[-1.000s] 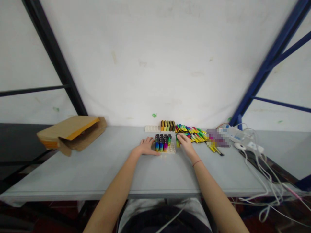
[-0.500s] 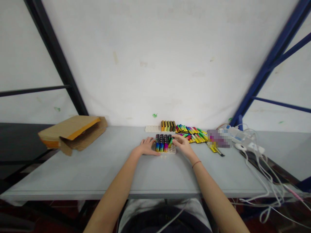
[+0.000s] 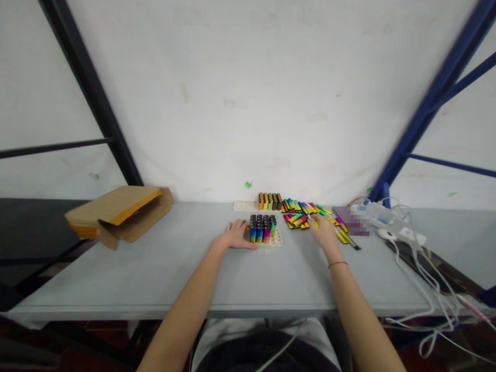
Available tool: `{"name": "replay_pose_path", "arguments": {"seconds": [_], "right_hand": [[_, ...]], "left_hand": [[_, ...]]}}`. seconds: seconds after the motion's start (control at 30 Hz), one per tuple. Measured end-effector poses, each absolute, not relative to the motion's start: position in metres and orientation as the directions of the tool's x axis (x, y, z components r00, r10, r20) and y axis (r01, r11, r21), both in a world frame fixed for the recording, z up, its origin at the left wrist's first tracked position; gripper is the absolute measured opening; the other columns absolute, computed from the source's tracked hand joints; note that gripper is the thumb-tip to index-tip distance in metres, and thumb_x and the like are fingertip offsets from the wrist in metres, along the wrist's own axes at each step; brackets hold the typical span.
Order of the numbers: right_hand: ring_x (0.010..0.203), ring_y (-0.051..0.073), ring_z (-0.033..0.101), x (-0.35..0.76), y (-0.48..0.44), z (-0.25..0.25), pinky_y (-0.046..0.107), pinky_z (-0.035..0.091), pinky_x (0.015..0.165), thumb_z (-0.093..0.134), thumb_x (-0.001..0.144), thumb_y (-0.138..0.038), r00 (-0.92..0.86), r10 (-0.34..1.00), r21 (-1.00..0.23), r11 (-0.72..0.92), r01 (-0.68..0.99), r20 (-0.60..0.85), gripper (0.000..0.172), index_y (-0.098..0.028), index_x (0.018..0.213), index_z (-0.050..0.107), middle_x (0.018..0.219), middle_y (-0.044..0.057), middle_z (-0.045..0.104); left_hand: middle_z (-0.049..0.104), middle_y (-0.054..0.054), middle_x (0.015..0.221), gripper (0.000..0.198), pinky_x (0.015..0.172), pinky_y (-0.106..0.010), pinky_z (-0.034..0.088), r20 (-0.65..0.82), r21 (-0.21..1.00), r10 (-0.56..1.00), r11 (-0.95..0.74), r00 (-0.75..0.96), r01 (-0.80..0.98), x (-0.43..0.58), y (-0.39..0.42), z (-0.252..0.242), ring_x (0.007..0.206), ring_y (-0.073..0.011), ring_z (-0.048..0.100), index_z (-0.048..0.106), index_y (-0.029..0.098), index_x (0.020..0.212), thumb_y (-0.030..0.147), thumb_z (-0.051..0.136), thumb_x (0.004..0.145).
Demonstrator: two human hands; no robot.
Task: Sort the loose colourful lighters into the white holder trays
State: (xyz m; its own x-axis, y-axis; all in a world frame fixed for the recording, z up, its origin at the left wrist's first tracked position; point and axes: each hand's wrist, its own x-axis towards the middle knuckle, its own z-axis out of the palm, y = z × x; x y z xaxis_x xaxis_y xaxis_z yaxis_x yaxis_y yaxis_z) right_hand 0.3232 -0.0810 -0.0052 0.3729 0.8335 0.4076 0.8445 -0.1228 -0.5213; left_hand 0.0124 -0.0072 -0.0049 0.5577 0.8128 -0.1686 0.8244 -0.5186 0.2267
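A white tray with round holes (image 3: 277,241) sits on the table in front of me, its left part filled with upright shiny multicoloured cylinders (image 3: 259,233) with black tops. They could be lighters or batteries; I cannot tell. My left hand (image 3: 235,235) lies spread at the tray's left side, thumb along its front edge. Over to the right, my right hand (image 3: 323,231) reaches into loose shiny cylinders (image 3: 297,221) lying flat in rows. Its fingers are pinched together there, and what lies between them is too small to make out.
Behind the tray stand a second white tray (image 3: 245,206) and a block of gold-and-black cylinders (image 3: 270,201). An opened cardboard box (image 3: 116,206) lies at the left. White cables (image 3: 418,268), a power strip (image 3: 382,214) and a blurred purplish item (image 3: 352,221) occupy the right.
My right hand has left the tray and moved right to the loose cylinders. The green cylinder it was placing now stands upright in the tray. My left hand stays at the tray's side.
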Motion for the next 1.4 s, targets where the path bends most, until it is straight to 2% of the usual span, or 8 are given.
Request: {"name": "replay_pose_path", "arguments": {"seconds": [0.07,0.13,0.43,0.83,0.97,1.07,1.23,1.4], "right_hand": [[0.118,0.033,0.052,0.356,-0.098,-0.010,0.044,0.039,0.096,0.045,0.086,-0.025,0.503,0.793,-0.333,-0.398,0.855,0.344,0.043,-0.010,0.124,0.059,0.124,0.022,0.058],[0.120,0.032,0.052,0.380,-0.114,-0.017,0.043,0.041,0.094,0.041,0.089,-0.024,0.518,0.815,-0.216,-0.474,0.853,0.259,0.046,-0.012,0.131,0.054,0.133,0.021,0.053],[0.090,0.027,0.068,0.361,-0.146,-0.010,0.033,0.046,0.074,0.042,0.093,-0.031,0.399,0.908,-0.104,-0.388,0.916,0.126,0.034,-0.020,0.115,0.065,0.108,0.016,0.069],[0.105,0.030,0.058,0.305,-0.113,-0.002,0.036,0.043,0.081,0.042,0.089,-0.017,0.109,0.969,0.123,-0.138,0.983,0.220,0.025,-0.013,0.097,0.065,0.109,0.019,0.065],[0.093,0.029,0.061,0.303,-0.105,-0.004,0.035,0.042,0.076,0.042,0.088,-0.017,0.140,0.975,-0.010,-0.140,0.990,0.173,0.022,-0.011,0.101,0.058,0.097,0.020,0.066],[0.070,0.022,0.058,0.297,-0.092,0.002,0.030,0.040,0.064,0.040,0.089,-0.022,0.125,0.970,-0.357,-0.043,0.933,0.209,0.014,-0.017,0.098,0.050,0.077,0.007,0.062],[0.054,0.014,0.043,0.271,-0.064,0.020,0.026,0.033,0.051,0.044,0.089,-0.046,0.252,0.906,-0.844,0.177,0.507,0.341,0.028,-0.024,0.072,0.039,0.061,-0.003,0.044],[0.045,0.010,0.041,0.249,-0.053,0.018,0.024,0.037,0.048,0.054,0.076,-0.070,0.179,0.965,-0.978,0.205,-0.048,0.193,0.048,-0.025,0.078,0.038,0.055,-0.008,0.041]], "left_hand": [[0.022,-0.014,0.155,0.108,0.116,-0.052,0.007,-0.171,0.225,0.812,-0.519,0.558,0.825,0.012,-0.007,-0.005,0.144,-0.0360,0.012,0.030,0.019,0.146,0.082,0.056,0.061],[0.021,-0.015,0.155,0.107,0.115,-0.053,0.007,-0.170,0.225,0.812,-0.520,0.558,0.824,0.012,-0.006,-0.006,0.144,-0.0357,0.012,0.031,0.020,0.145,0.082,0.056,0.062],[0.021,-0.016,0.156,0.111,0.115,-0.052,0.007,-0.159,0.229,0.808,-0.529,0.568,0.817,0.013,-0.005,-0.007,0.145,-0.0352,0.009,0.028,0.019,0.147,0.083,0.056,0.061],[0.017,-0.016,0.157,0.114,0.115,-0.054,0.006,-0.177,0.235,0.815,-0.510,0.552,0.827,0.014,-0.006,-0.008,0.145,-0.0354,0.007,0.024,0.019,0.148,0.084,0.056,0.060],[0.016,-0.016,0.157,0.113,0.114,-0.054,0.007,-0.188,0.232,0.816,-0.504,0.547,0.832,0.015,-0.006,-0.007,0.145,-0.0354,0.006,0.022,0.021,0.148,0.084,0.055,0.060],[0.018,-0.016,0.157,0.113,0.114,-0.055,0.007,-0.180,0.235,0.815,-0.508,0.550,0.829,0.015,-0.007,-0.007,0.145,-0.0361,0.007,0.024,0.020,0.148,0.084,0.055,0.060],[0.019,-0.016,0.156,0.112,0.115,-0.054,0.006,-0.179,0.239,0.814,-0.509,0.553,0.827,0.014,-0.008,-0.007,0.145,-0.0354,0.007,0.027,0.019,0.147,0.083,0.055,0.060],[0.020,-0.016,0.156,0.110,0.115,-0.054,0.006,-0.180,0.230,0.816,-0.509,0.550,0.830,0.014,-0.009,-0.005,0.145,-0.0344,0.008,0.029,0.018,0.145,0.083,0.055,0.061]]}}
